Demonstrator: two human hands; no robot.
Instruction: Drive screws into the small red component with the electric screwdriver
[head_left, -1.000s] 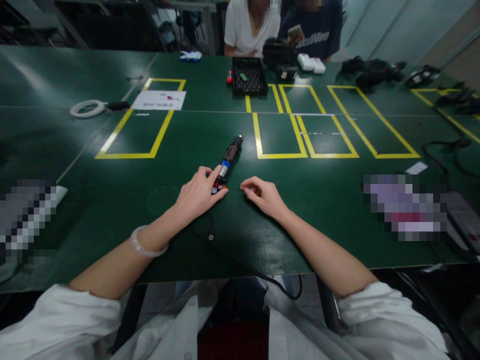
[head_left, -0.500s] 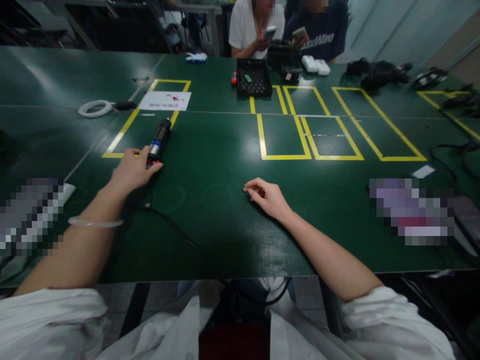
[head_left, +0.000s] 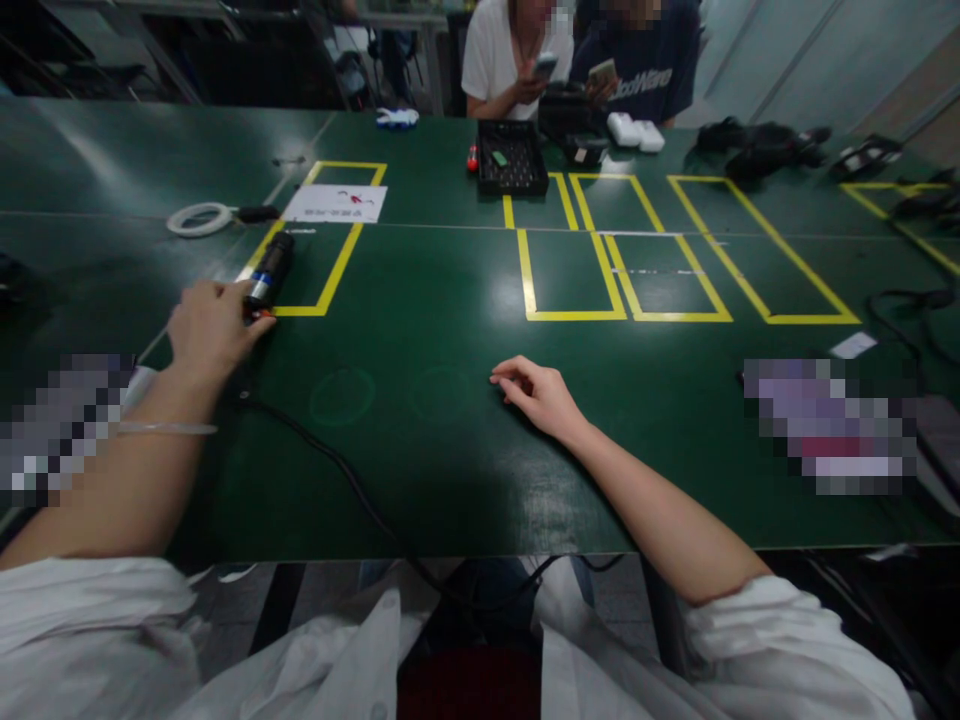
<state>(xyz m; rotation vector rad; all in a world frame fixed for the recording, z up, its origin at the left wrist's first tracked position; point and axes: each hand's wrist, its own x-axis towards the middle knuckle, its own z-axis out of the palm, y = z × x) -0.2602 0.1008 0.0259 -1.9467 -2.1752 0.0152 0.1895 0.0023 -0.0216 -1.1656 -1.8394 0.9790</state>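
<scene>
On the left of the table, my left hand (head_left: 214,325) is closed around the near end of a black cylindrical tool (head_left: 270,270). The tool has a blue and silver band and a bit of orange-red by my thumb. It lies tilted over the left side of a yellow-taped rectangle (head_left: 341,270), its dark end pointing away. A black cable (head_left: 330,455) runs from near that hand to the table's front edge. My right hand (head_left: 536,395) rests on the table at centre, fingers loosely curled together, with nothing seen in them.
A printed sheet (head_left: 337,203), a white cable coil (head_left: 199,219) and a black tray (head_left: 514,188) lie farther back. More yellow tape outlines (head_left: 574,316) mark the table. Blurred-out items (head_left: 829,420) sit at both sides. Two people (head_left: 499,60) holding phones are across the table.
My left hand has shifted left with the black cylindrical tool, and the cable has followed it. My right hand stays in place.
</scene>
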